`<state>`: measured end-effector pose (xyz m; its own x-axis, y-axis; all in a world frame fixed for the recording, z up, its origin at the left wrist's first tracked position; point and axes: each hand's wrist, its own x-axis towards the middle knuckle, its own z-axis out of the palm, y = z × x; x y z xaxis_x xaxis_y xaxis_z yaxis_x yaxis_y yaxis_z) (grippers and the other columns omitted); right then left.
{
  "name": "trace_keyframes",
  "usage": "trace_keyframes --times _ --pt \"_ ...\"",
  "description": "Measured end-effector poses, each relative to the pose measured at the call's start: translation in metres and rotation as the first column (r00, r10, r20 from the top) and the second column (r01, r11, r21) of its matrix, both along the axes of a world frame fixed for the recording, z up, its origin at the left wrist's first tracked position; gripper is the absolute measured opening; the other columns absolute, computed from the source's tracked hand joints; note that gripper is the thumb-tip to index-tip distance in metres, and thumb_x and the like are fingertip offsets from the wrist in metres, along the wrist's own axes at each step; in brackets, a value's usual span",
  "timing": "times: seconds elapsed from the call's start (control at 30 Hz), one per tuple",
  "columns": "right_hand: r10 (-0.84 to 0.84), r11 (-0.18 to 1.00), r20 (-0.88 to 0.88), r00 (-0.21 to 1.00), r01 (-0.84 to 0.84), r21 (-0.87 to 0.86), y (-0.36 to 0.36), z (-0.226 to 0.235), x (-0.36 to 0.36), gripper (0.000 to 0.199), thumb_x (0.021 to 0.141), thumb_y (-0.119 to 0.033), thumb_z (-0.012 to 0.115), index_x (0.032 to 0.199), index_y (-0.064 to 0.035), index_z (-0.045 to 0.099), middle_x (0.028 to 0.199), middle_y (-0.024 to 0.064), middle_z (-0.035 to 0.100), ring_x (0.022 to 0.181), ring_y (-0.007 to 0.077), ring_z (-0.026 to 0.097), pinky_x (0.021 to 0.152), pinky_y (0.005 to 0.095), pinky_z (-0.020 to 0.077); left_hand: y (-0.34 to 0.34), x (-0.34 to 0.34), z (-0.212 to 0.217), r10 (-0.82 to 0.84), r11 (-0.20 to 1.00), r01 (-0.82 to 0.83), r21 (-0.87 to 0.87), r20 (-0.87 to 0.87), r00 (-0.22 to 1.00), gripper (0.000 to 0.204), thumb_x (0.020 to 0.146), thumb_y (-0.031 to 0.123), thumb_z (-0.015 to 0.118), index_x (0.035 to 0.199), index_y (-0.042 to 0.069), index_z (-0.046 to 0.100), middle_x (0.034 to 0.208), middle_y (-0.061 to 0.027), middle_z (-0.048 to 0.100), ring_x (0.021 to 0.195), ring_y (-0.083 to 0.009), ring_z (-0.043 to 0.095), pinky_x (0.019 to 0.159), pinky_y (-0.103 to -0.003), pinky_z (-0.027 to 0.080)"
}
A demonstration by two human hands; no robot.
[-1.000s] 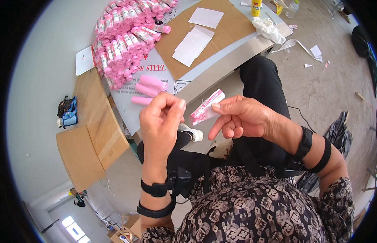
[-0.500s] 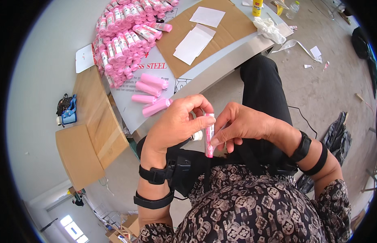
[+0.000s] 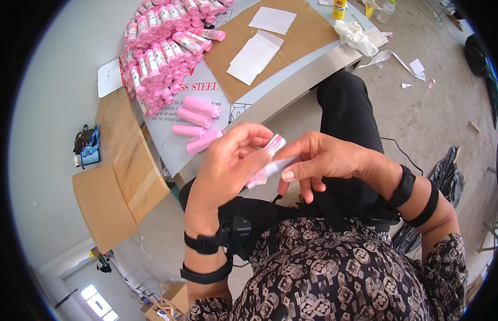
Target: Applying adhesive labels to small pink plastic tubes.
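My left hand point(image 3: 233, 166) is closed around a small pink roll point(image 3: 258, 178) with a printed wrapper, held aslant above my lap. A whitish paper label point(image 3: 278, 167) sticks out from the roll toward my right hand point(image 3: 318, 160). The thumb and forefinger of that hand meet at the label's edge, while the other fingers hang loosely curled. Just beyond my left hand, several plain pink rolls point(image 3: 198, 115) without labels lie on the table. A big heap of labelled pink rolls point(image 3: 163, 59) is stacked behind them, at the far left.
White paper sheets point(image 3: 254, 58) lie on a brown cardboard sheet point(image 3: 222, 69) on the table. A yellow bottle point(image 3: 339, 9) and crumpled white plastic point(image 3: 356, 38) are near the table's right end. A wooden surface point(image 3: 126, 144) stands at the left; a black plastic bag point(image 3: 444, 176) is on the floor.
The roll has gone from nearly upright to aslant, its upper end leaning right. A whitish label flap now stands out between the roll and my right fingers.
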<state>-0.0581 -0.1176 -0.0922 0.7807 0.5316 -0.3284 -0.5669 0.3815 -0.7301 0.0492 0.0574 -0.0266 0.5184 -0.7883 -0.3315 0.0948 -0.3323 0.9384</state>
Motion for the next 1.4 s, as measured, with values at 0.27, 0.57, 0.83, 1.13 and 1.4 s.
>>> trace_keyframes --times 0.27,0.57,0.83,1.13,1.4 --pt "-0.008 0.798 -0.04 0.999 0.03 0.602 0.002 -0.015 -0.011 0.056 0.089 -0.022 0.063 0.135 0.0018 0.04 0.099 0.0283 0.065 0.056 0.0219 0.067 0.04 0.0194 0.0465 0.022 -0.031 -0.012 0.187 0.981 -0.168 -0.1 0.23 0.955 0.036 0.083 0.004 0.069 0.116 -0.003 0.056 0.113 -0.0105 0.062 0.1 -0.0146 0.059 0.085 -0.028 0.049" --pt "0.14 0.558 0.091 0.986 -0.155 0.815 0.012 -0.027 -0.016 0.059 0.098 -0.031 0.047 0.142 0.0019 0.024 0.107 0.0454 0.052 0.052 0.0217 0.064 0.035 0.018 0.0451 0.027 -0.03 -0.023 0.063 0.988 -0.025 -0.15 0.26 0.964 0.033 0.085 0.022 0.07 0.104 0.001 0.053 0.106 -0.0139 0.064 0.094 -0.0189 0.062 0.081 -0.03 0.049" --pt "0.146 0.386 0.005 0.989 -0.061 0.92 0.025 -0.021 -0.022 0.06 0.1 -0.035 0.041 0.144 -0.0023 0.017 0.119 0.0468 0.044 0.052 0.0234 0.064 0.035 0.0185 0.0453 0.032 -0.028 -0.029 0.046 0.977 0.022 -0.213 0.312 0.949 0.032 0.083 0.019 0.07 0.104 0.0 0.054 0.104 -0.0154 0.064 0.091 -0.0201 0.061 0.079 -0.03 0.049" --pt "0.121 0.673 -0.326 0.938 0.164 0.721 0.034 -0.009 -0.022 0.062 0.099 -0.053 0.025 0.146 -0.0129 0.023 0.121 0.0434 0.046 0.045 0.0163 0.059 0.037 0.0173 0.0444 0.035 -0.034 -0.03 0.174 0.969 -0.112 -0.219 0.284 0.943 0.033 0.083 0.016 0.071 0.105 -0.002 0.055 0.112 -0.0146 0.058 0.096 -0.0173 0.057 0.083 -0.028 0.046" --pt "0.04 0.738 -0.24 0.97 0.133 0.662 0.026 -0.008 -0.02 0.061 0.099 -0.053 0.025 0.145 -0.0125 0.025 0.117 0.0408 0.051 0.045 0.0166 0.058 0.035 0.0169 0.0409 0.026 -0.05 -0.032 0.484 0.869 -0.356 -0.343 0.443 0.755 0.017 0.088 0.008 0.062 0.101 -0.002 0.055 0.106 -0.0126 0.058 0.085 -0.0136 0.054 0.075 -0.026 0.046"
